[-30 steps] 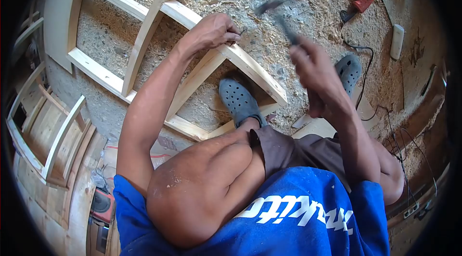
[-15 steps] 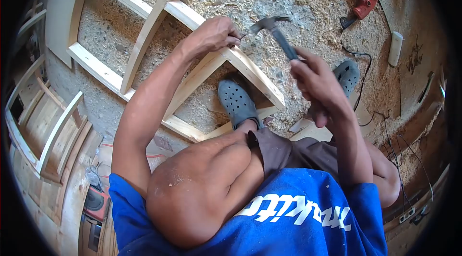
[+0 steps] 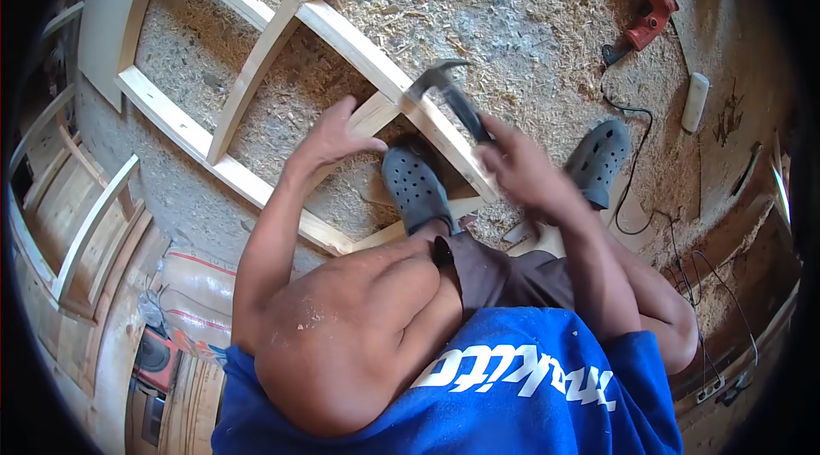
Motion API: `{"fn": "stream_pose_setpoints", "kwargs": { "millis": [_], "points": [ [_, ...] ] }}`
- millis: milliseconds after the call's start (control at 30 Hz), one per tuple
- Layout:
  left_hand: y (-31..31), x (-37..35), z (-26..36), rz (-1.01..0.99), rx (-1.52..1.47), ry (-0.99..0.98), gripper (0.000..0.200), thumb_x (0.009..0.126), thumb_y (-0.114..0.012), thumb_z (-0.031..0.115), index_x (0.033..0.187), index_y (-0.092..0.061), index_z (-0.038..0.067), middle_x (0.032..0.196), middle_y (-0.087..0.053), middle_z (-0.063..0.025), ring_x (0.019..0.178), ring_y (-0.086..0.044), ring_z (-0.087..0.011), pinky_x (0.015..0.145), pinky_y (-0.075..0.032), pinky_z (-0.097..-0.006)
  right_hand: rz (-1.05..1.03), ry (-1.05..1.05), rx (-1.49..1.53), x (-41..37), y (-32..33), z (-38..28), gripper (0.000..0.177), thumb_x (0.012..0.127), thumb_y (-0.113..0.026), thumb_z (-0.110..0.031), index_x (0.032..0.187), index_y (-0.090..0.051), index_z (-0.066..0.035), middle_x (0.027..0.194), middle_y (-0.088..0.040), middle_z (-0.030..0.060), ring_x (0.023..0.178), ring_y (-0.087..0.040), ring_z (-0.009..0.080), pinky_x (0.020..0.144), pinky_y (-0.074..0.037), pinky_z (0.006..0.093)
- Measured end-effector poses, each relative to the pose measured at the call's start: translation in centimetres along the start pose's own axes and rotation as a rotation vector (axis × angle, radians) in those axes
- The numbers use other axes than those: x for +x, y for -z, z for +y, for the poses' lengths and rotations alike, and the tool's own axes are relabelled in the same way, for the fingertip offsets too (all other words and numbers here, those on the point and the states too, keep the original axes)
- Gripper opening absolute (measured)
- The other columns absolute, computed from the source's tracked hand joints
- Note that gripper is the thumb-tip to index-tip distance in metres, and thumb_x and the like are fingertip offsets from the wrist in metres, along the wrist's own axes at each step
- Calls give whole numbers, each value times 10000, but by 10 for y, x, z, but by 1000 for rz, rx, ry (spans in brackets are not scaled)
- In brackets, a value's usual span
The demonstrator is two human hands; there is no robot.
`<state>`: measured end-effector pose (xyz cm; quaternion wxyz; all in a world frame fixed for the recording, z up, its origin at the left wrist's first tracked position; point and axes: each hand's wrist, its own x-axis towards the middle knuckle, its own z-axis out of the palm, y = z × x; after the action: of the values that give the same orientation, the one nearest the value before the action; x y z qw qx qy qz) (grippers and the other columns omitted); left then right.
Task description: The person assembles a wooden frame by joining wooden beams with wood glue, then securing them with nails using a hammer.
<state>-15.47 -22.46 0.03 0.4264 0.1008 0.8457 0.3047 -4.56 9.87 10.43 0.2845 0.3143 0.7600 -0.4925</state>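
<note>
One hammer (image 3: 450,94) is gripped by the right hand (image 3: 523,171), left hand (image 3: 335,139) splayed open on the frame (image 3: 350,38).

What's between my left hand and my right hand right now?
Head view: a rail of the wooden frame crosses between the left hand and the right hand, which grips the hammer; a grey clog sits just below.

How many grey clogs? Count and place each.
2. One grey clog stands inside the wooden frame, below the hammer; the other clog is on sawdust beside the right hand.
</note>
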Motion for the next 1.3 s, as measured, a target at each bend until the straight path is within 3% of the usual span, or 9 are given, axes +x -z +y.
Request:
{"fn": "stream_pose_setpoints", "kwargs": {
  "millis": [100, 167, 300, 433, 567, 667, 1000, 1100, 1300],
  "points": [
    [-21, 10, -18, -24, 124, 0, 665, 634, -911, 503, 970, -621, 7, 898, -699, -250, 876, -713, -405, 747, -557, -423, -6, -212, 144, -9, 32, -44, 488, 1033, -563, -252, 1465, -511, -32, 842, -657, 90, 746, -591, 210, 681, -491, 391],
    [-32, 2, -15, 77, 144, -10, 606, 663, -901, 454, 948, -612, 4, 866, -700, -245, 857, -712, -415, 731, -553, -442, 484, 412, -390, 27, 101, 29, 228, 1048, -549, -222, 1120, -604, -13, 777, -579, 9, 589, -507, 82, 525, -438, 258],
    [-25, -1, -5, 41, 95, 5, 577, 700, -893, 424, 931, -585, -6, 906, -696, -253, 873, -698, -435, 761, -554, -484, 742, 300, 590, 33, 185, -24, 144, 1073, -511, -165, 1037, -551, -31, 873, -579, 67, 605, -501, 87, 496, -432, 236],
    [13, -16, 37, 412, 161, -153, 436, 791, -843, 395, 923, -636, 35, 1019, -701, -184, 973, -672, -295, 805, -535, -379, 729, 194, 642, 17, 164, -12, 133, 1074, -514, -159, 1062, -546, -30, 842, -572, 49, 569, -480, 80, 464, -422, 243],
    [-13, 34, 89, 468, 233, -612, 192, 920, -706, 275, 965, -732, 90, 928, -714, -82, 997, -658, -240, 1140, -338, -522, 575, 93, 524, 11, 110, -5, 177, 1062, -550, -197, 1087, -583, -24, 744, -565, 2, 515, -504, 72, 398, -402, 233],
    [-39, 55, 80, 228, 173, -474, 196, 957, -638, 253, 931, -752, 95, 899, -717, -46, 1010, -658, -199, 1220, -136, -578, 296, 17, 489, 2, 91, -4, 263, 1059, -557, -189, 1252, -565, -11, 720, -555, -7, 479, -481, 52, 393, -394, 224],
    [-24, 60, 78, 72, 76, -394, 196, 979, -629, 241, 906, -758, 113, 849, -728, -27, 876, -693, -204, 1221, -116, -548, -136, 213, -108, -2, 20, -17, 444, 1035, -533, -200, 1436, -516, -9, 807, -576, 38, 650, -531, 109, 576, -456, 307],
    [-23, 57, 82, 47, 138, -395, 172, 974, -644, 224, 918, -758, 107, 810, -727, -28, 838, -702, -210, 1215, -124, -545, -110, -128, 143, -10, 61, -51, 469, 1038, -546, -216, 1444, -499, 13, 782, -569, 27, 632, -539, 99, 552, -438, 286],
    [-21, 54, 79, 66, 95, -404, 164, 972, -646, 214, 943, -757, 97, 818, -732, -39, 838, -702, -209, 1215, -131, -539, 534, 37, 299, 11, 40, -25, 329, 1050, -523, -246, 1272, -582, -10, 666, -534, -8, 491, -476, 76, 432, -398, 271]
  ]
}}
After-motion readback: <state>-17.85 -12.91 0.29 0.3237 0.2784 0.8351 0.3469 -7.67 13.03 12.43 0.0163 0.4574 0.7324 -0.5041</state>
